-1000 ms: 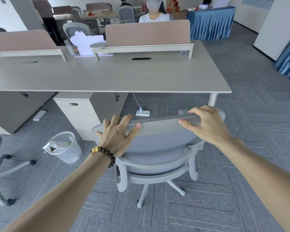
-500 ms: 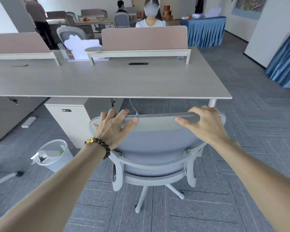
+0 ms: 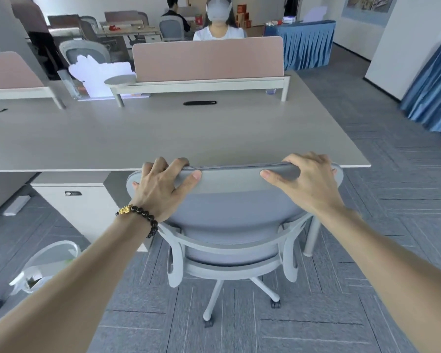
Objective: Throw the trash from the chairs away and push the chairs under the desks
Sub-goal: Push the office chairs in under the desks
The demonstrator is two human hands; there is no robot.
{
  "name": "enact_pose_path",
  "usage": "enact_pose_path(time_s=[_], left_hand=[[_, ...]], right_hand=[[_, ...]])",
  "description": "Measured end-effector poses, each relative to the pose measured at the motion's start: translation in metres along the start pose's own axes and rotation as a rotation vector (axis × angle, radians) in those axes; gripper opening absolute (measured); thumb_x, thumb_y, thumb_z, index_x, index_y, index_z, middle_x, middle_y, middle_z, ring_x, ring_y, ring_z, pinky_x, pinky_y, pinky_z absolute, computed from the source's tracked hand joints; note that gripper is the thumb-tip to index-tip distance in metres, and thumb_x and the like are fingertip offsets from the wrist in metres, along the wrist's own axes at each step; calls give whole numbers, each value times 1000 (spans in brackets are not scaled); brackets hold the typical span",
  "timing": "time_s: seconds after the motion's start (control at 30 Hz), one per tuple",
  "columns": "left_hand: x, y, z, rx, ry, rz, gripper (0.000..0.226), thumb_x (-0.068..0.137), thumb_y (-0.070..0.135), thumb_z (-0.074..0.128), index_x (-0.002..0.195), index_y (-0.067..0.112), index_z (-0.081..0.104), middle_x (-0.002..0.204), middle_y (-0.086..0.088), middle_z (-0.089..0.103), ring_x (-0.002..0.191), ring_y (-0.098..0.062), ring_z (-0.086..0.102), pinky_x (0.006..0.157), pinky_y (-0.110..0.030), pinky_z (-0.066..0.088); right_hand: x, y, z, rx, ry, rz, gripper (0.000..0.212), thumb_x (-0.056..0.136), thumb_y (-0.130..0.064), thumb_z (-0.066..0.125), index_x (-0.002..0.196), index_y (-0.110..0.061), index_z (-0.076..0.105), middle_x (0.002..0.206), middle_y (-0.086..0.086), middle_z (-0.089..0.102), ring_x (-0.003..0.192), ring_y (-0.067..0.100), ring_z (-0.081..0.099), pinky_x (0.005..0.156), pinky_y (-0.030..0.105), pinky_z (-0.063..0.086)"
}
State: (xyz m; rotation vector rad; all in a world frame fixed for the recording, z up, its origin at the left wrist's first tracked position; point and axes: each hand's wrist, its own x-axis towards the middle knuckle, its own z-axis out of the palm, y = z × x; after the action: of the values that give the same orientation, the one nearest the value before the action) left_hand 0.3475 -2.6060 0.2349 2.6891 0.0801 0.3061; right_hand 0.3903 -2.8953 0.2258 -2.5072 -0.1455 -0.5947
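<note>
A grey office chair (image 3: 229, 225) on castors faces the long pale desk (image 3: 163, 138), with the top of its backrest level with the desk's front edge. My left hand (image 3: 161, 187), with a dark bead bracelet on the wrist, grips the left end of the backrest's top. My right hand (image 3: 308, 182) grips the right end. The chair's seat is hidden behind the backrest. A white trash bin (image 3: 49, 263) holding some waste stands on the carpet at the lower left, partly behind my left forearm.
A white drawer cabinet (image 3: 82, 207) stands under the desk, left of the chair. The desk's leg (image 3: 311, 238) is just right of the chair. Pink divider screens (image 3: 209, 59) line the desk's far side, with a seated person behind. Blue draped tables stand at right.
The chair has rolled forward towards the desk with both hands on its backrest. The backrest top now reaches the desk edge, and the bin has slid towards the lower left of the view.
</note>
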Motion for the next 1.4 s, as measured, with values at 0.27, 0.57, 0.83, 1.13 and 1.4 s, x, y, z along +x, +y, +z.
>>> enact_pose_path(time_s=[0.27,0.57,0.83,1.13,1.4], left_hand=[[95,-11,21,-27,11,19,70,77,85,21,125,43,50,101,6,43,115,-22,35,99,-59,37],[155,-11,33,-45,22,20,71,76,85,21,125,44,50,103,7,43,118,-23,35,99,-62,36],[180,-10,37,-64,12,8,70,75,85,22,124,44,51,103,8,43,119,-21,34,99,-64,35],[198,-10,41,-68,4,18,73,75,86,20,124,43,51,102,7,43,118,-22,34,99,-62,37],[205,-13,42,-63,-7,25,71,77,85,21,125,43,51,102,7,43,117,-20,33,99,-63,36]], right_hand=[[79,13,42,-3,12,17,83,55,-94,38,91,-25,69,87,2,60,107,35,50,88,57,43],[131,20,64,14,7,60,82,56,-93,42,96,-26,68,93,3,62,113,33,47,91,60,42],[151,20,72,19,2,73,86,53,-91,40,97,-23,69,96,6,64,113,35,46,92,60,41],[167,26,78,20,1,80,90,52,-95,36,97,-24,69,95,5,64,113,34,46,92,61,40],[170,30,84,16,15,77,84,56,-93,41,97,-25,69,94,4,62,113,34,45,91,63,40]])
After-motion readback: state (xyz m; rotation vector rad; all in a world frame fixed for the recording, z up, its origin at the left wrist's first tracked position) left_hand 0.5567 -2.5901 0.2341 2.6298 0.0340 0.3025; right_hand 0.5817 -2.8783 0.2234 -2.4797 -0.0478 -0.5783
